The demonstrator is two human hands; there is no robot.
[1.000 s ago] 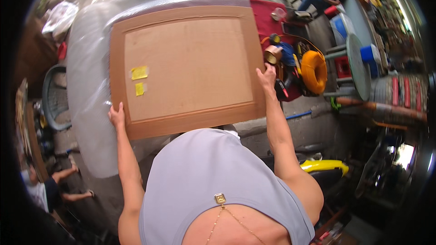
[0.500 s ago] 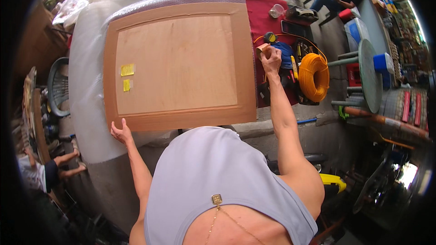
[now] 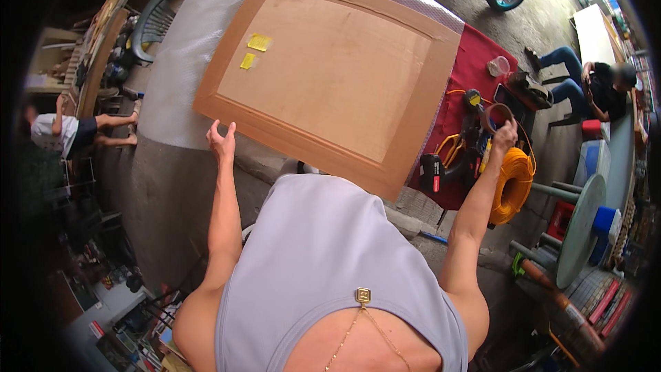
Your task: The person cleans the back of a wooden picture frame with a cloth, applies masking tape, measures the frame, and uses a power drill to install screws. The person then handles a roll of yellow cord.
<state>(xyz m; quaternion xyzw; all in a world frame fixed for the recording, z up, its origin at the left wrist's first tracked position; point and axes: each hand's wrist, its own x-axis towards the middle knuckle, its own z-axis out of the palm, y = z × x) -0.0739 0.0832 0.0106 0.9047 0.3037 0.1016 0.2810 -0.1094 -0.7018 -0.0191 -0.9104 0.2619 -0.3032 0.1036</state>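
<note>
Head view: your hands at a framed wooden panel on the wrapped table.

Your left hand (image 3: 222, 142) lay open, fingers spread, against the near left edge of the brown panel (image 3: 330, 76), gripping nothing. The panel lay flat on the bubble-wrap-covered table (image 3: 182, 62), two yellow notes (image 3: 253, 52) stuck near its left side. Your right hand (image 3: 505, 135) was closed around a roll of brown tape (image 3: 493, 114), beyond the panel's right edge, above the red cloth (image 3: 475, 69), beside a cordless drill (image 3: 441, 169) and an orange cable coil (image 3: 513, 186).
</note>
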